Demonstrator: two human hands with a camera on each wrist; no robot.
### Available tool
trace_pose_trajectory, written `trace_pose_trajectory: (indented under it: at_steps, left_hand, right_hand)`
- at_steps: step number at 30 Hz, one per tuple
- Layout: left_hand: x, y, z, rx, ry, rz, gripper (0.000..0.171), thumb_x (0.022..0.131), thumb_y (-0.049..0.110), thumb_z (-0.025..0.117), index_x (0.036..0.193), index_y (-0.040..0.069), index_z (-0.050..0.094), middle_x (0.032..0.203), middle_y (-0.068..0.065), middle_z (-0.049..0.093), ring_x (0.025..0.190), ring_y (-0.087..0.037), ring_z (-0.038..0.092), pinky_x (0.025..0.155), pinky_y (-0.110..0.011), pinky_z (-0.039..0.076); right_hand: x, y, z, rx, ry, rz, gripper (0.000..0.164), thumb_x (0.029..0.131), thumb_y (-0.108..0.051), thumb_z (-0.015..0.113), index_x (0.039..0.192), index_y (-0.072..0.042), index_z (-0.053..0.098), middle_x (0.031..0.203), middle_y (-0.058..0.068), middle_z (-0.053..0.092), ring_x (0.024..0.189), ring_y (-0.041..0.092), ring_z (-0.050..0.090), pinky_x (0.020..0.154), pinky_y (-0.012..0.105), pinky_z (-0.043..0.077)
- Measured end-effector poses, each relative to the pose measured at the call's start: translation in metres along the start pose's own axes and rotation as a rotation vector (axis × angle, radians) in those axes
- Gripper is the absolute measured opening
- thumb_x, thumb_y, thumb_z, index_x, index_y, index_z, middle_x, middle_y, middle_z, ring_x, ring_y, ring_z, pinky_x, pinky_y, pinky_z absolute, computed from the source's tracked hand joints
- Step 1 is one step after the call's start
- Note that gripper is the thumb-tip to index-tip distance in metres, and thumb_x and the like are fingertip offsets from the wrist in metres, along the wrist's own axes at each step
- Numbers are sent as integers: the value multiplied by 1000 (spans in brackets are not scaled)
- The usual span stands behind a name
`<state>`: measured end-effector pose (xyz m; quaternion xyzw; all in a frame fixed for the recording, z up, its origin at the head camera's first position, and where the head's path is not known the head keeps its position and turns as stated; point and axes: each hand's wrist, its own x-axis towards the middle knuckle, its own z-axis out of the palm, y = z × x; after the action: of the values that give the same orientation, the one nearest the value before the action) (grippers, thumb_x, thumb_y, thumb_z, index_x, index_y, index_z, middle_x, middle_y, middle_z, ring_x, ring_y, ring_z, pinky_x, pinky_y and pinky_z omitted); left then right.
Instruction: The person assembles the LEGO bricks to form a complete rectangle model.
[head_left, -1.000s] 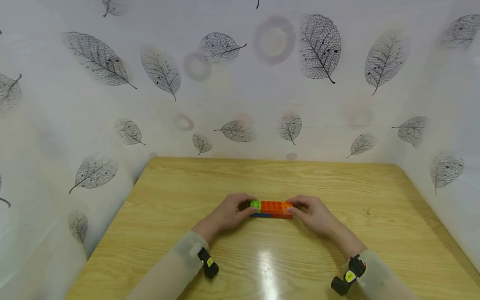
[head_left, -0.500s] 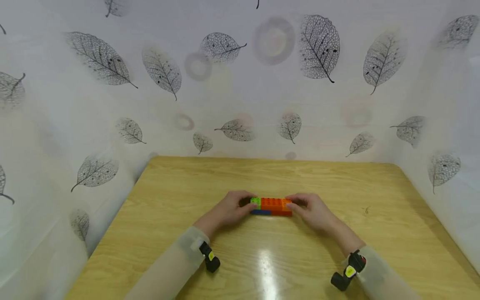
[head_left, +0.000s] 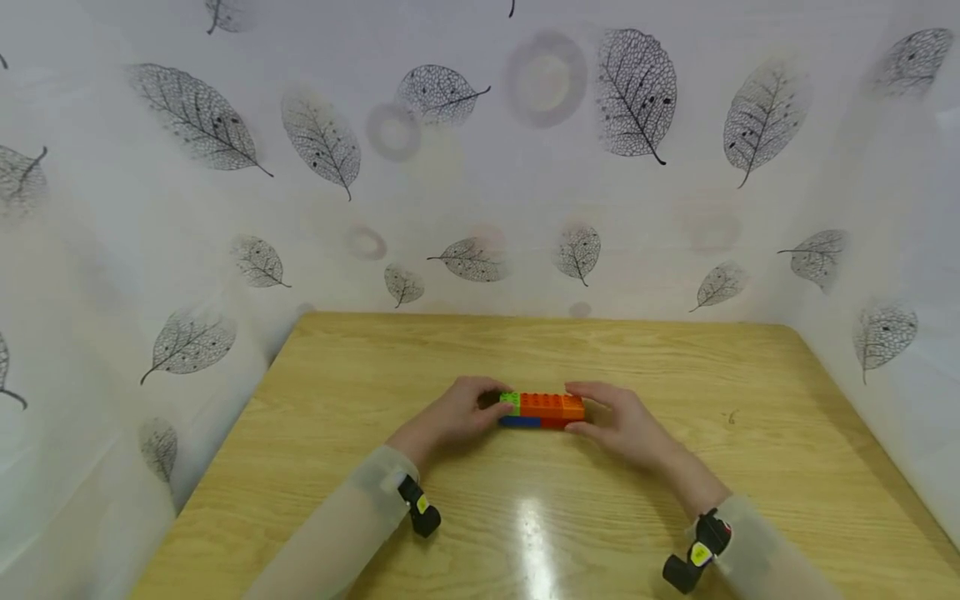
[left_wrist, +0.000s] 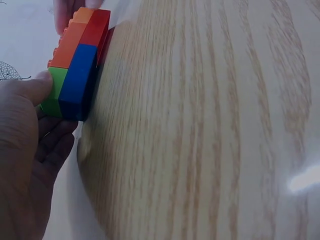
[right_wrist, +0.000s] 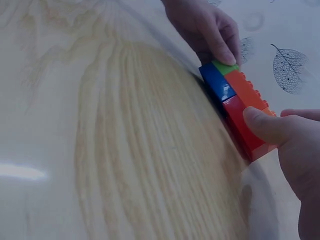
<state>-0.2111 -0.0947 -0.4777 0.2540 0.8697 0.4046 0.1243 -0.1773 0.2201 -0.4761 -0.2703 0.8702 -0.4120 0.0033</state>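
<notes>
A block of joined toy bricks (head_left: pixel 542 405) stands on the table at mid-view. Its upper row runs from a green brick (left_wrist: pixel 56 82) through a long red-orange one to an orange brick (head_left: pixel 573 407). Below are a blue brick (left_wrist: pixel 78 82) and a red brick (right_wrist: pixel 243 125). My left hand (head_left: pixel 456 412) pinches the green end between thumb and fingers. Around the orange end, my right hand (head_left: pixel 626 423) has its thumb in front and fingers behind, spread apart. In the right wrist view its thumb (right_wrist: pixel 267 125) overlaps the red brick; whether it presses there is unclear.
The wooden table (head_left: pixel 375 350) has rounded far corners, and light glares off its near part. A pale cloth with leaf prints (head_left: pixel 480 183) hangs behind and on both sides. Each wrist wears a small black camera (head_left: pixel 420 507).
The thumb and fingers of my right hand have spread wider, and more of the orange end shows. The block and both hands appear slightly higher in view. My left hand keeps its pinch.
</notes>
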Motion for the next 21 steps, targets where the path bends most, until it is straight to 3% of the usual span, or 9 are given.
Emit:
trace_pose_trajectory:
  at_steps: [4, 8, 21]
  left_hand:
    - [0, 1, 0, -7, -1, -18, 31, 105, 37, 69, 129, 18, 75, 120, 8, 70, 109, -10, 63, 100, -34, 53]
    - [0, 3, -1, -13, -7, -35, 30, 105, 38, 69, 129, 20, 75, 118, 11, 70, 106, -9, 63, 98, -33, 53]
    - [-1, 2, 1, -34, 7, -52, 34, 106, 38, 67, 132, 17, 73, 121, 9, 70, 110, -9, 62, 103, -34, 50]
  right_hand:
    - [-1, 2, 4, -72, 25, -104, 60, 87, -19, 91, 140, -4, 68, 145, 9, 64, 134, 34, 59, 112, 56, 44]
    - [-1, 3, 6, -109, 47, -156, 57, 84, -11, 92, 137, -5, 71, 139, 10, 68, 127, 33, 64, 107, 54, 49]
    - [4, 5, 4, -154, 11, -160, 54, 87, -11, 89, 138, -6, 71, 139, 10, 68, 128, 34, 64, 107, 54, 49]
